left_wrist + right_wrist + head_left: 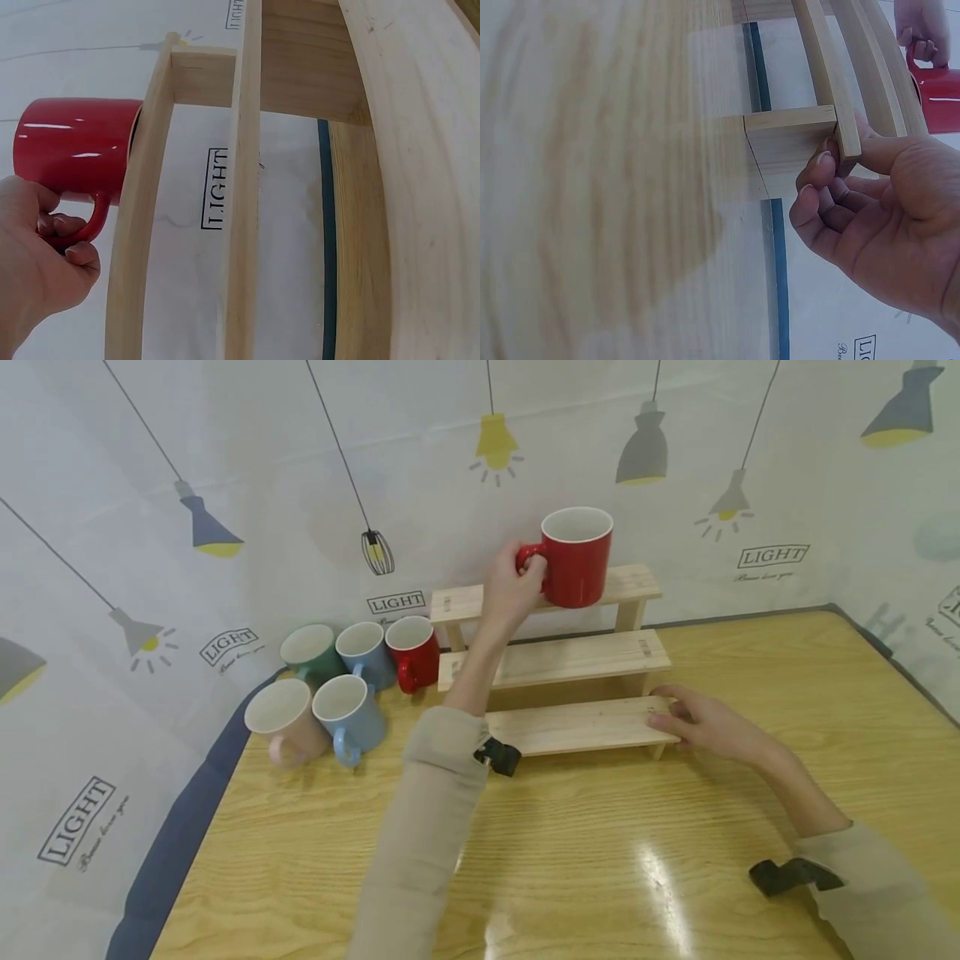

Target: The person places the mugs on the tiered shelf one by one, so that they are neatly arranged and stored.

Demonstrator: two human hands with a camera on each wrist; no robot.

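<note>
My left hand (pixel 516 583) grips the handle of a red mug (pixel 581 560) with a white inside, fingers hooked through it. The mug is upright at the top tier of a three-tier wooden shelf (pixel 577 660); whether its base touches the board I cannot tell. In the left wrist view the board's edge covers part of the mug (pixel 75 146). At the right end of the lowest board, my right hand (pixel 708 724) pinches the wood, thumb on top and fingers underneath. The right wrist view shows those fingers (pixel 821 176) curled below the board's corner.
Left of the shelf stand a green mug (pixel 309 652), a blue mug (pixel 367 656), another red mug (pixel 415 656), a pink mug (pixel 281 718) and a second blue mug (pixel 349 714). A lamp-patterned cloth (pixel 300 485) hangs behind the wooden table (pixel 570 852).
</note>
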